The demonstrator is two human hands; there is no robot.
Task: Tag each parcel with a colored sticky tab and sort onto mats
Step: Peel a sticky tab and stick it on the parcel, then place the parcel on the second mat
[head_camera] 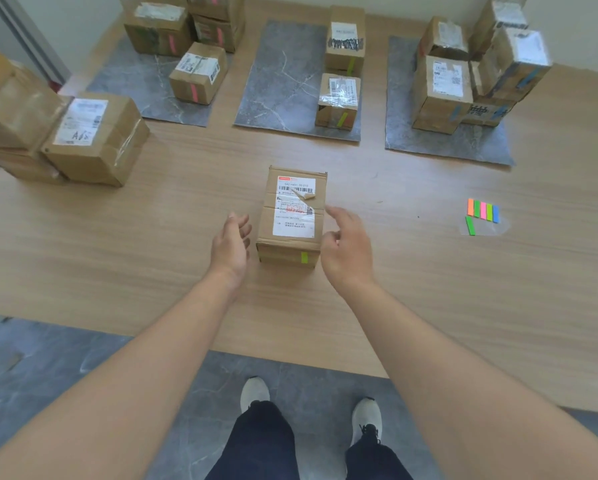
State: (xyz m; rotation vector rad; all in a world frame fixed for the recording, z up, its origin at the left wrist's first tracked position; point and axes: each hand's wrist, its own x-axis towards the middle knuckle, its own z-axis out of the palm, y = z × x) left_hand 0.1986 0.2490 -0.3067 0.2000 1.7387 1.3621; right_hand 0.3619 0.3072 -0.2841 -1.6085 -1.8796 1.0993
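A brown cardboard parcel (293, 216) with a white label stands in the middle of the wooden table, a green tab (304, 257) stuck on its near face. My left hand (231, 244) hovers just left of it, fingers apart, not touching. My right hand (346, 251) is close to its right side, fingers loosely curled, holding nothing. A strip of coloured sticky tabs (483, 211) lies to the right, with a loose green tab (470, 226) beside it.
Three grey mats lie at the back: the left mat (131, 84) holds pink-tagged boxes, the middle mat (280, 88) two green-tagged boxes, the right mat (463, 143) blue-tagged boxes. Untagged parcels (93, 136) are stacked at the far left. The table edge is near my feet.
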